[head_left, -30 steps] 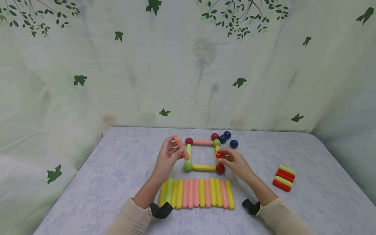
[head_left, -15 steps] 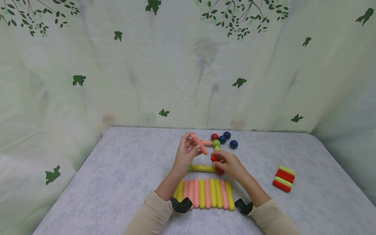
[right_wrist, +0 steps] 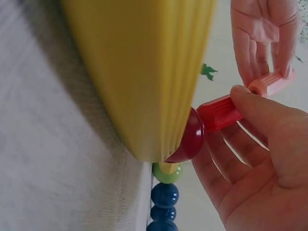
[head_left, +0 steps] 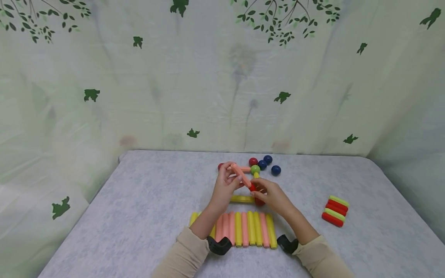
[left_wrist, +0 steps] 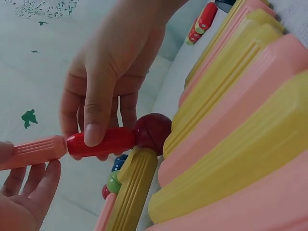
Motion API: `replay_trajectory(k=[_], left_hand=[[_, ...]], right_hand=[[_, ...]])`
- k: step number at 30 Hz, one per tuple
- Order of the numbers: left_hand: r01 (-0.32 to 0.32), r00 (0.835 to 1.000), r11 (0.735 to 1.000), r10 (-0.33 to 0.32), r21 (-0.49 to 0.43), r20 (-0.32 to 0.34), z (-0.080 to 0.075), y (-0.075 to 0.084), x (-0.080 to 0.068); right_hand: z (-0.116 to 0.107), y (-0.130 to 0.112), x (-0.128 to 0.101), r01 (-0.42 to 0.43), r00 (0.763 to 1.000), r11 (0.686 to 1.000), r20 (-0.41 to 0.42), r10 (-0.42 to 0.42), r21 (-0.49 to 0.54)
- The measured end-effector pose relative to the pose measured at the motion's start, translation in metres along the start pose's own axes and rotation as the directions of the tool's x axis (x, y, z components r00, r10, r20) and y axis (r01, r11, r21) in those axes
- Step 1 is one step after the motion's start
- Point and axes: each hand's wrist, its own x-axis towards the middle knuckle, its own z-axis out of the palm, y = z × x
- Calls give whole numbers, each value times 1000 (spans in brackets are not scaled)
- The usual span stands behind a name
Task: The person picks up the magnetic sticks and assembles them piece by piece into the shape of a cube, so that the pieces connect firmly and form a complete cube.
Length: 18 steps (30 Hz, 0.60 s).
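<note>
Left hand pinched a pink stick, right hand a red stick; both looked light, stiff, best gripped mid-length.

No words, letters, numbers, brand names or signs can be read on anything here.
</note>
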Motion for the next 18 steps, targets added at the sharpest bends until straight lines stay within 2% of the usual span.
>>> replay_trajectory(k=[3,6,8,10,14,16,18], left_hand=[[12,1000,993,-10,114,-14,-1,9,-3],[39,998,965,-24,258,-61,-5,15,-4],[42,995,956,-15,289,-96,-9,13,-1],[36,990,957,6,287,-143,-13,11,1],[35,977,975,12,218,-213,-18,10,2],[47,975,982,-5,182,-223,-18,10,3],[49,978,986,-15,158,-207,-17,10,3]], right_hand=[[1,-1,0,-38,999,999,0,38,10],[2,-1,0,-64,998,998,-1,64,18],[2,-1,1,-64,998,998,-3,64,18],[2,0,1,-63,998,998,-1,63,22],[2,2,0,-52,999,998,4,52,31],[1,2,0,-39,999,999,5,39,35],[1,2,0,-23,1000,999,6,23,36]])
